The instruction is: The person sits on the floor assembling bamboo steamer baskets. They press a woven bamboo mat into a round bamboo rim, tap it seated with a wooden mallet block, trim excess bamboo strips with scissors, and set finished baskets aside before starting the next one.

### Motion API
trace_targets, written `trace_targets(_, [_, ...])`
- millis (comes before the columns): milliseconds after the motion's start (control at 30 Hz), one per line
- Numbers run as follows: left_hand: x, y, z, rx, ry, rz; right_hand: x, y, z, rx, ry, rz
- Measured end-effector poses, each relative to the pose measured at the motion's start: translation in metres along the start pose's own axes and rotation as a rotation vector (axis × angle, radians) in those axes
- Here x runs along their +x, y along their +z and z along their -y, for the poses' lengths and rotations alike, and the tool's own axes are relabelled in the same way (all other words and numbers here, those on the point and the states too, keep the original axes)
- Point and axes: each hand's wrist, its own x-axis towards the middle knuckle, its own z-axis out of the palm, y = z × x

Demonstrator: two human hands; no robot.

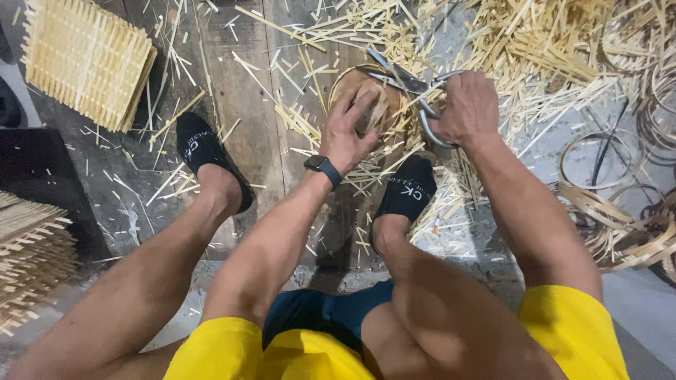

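So the person sits low with both feet out on a dark wooden floor (246, 119), and everything centers on a small round woven basket (355, 88) sitting just ahead of the right foot's black sock (408, 190). The left hand (352, 130) lies on top of the basket, fingers spread and pressing down into its middle, gripping it steady; there's a dark watch (322, 169) on that wrist. The right hand (468, 109) is just to the right of the basket, fingers clenched through the grey handles of a pair of shears (412, 91), and the blades reach across the basket's far rim. Can't really tell how far apart the blades are.

Bamboo scraps (535, 56) lie all around the basket, thickest beyond it and off to its right. Further right of the basket sits a bunch of thin bamboo hoops (620, 218). Well off to the basket's left there's a flat woven mat (84, 60), with the other black sock (204, 151) between it and the basket. Another stack of woven mats (32, 260) pokes in at the near left edge.
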Motion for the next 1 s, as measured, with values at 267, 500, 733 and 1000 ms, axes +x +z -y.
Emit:
trace_targets(267, [0.014, -0.024, -0.002, -0.092, 0.056, 0.122, -0.01, 0.01, -0.033, 0.017, -0.078, -0.111])
trace_targets(500, [0.013, -0.03, -0.018, -0.094, 0.021, 0.12, -0.012, 0.025, -0.07, 0.18, 0.276, -0.065])
trace_targets(733, [0.039, -0.026, -0.01, 0.09, -0.394, 0.09, -0.042, 0.059, -0.049, 0.167, 0.304, -0.53])
trace_targets(1000, [0.077, -0.011, 0.026, -0.278, -0.428, 0.398, -0.023, 0.04, 0.049, 1.363, 0.262, 0.037])
